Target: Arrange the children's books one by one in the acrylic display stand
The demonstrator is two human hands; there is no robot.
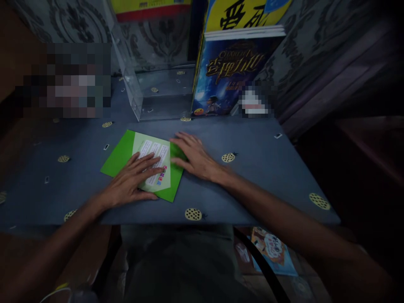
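Observation:
A green book (116, 158) with a pale green panel of printed text lies tilted on the tabletop in front of me. Across its lower middle rests my left hand (135, 176), palm down with the fingers spread, hiding part of the print. My right hand (195, 158) is at the book's right edge, its fingers stretched out over the green border. Neither hand is wrapped round anything. The right hand looks slightly blurred.
A clear plastic book rack (135, 101) stands at the back. Blue books (230, 75) stand upright in its right side, with a yellow book (243, 16) behind. The tabletop (252, 185) has a pineapple-patterned cover. Below the right side lies a colourful packet (273, 250).

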